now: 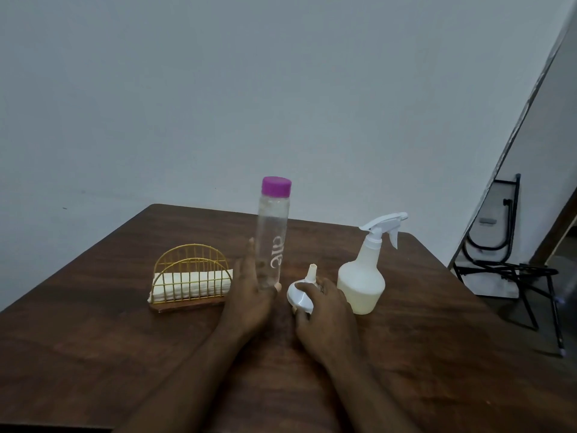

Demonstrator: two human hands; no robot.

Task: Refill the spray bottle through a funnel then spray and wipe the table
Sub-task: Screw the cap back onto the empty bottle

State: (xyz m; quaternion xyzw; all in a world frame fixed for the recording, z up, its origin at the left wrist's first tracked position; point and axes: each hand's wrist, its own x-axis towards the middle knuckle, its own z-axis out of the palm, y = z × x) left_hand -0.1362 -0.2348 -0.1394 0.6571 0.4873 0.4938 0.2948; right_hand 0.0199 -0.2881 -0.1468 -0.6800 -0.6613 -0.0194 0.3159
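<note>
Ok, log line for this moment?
left hand: holds water bottle, capped | right hand: grips funnel | spray bottle: upright, sprayer on | stage: refill not begun

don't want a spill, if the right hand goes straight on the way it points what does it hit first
Probably the clear bottle, low down by the left hand: the right hand, gripping the funnel, points forward and left at it. Depth is unclear, so it might pass in front.

head cam | hovering over the table (93,354) at close range (wide-angle) | looking forward and down | wall (218,89) filling 12 o'clock
</note>
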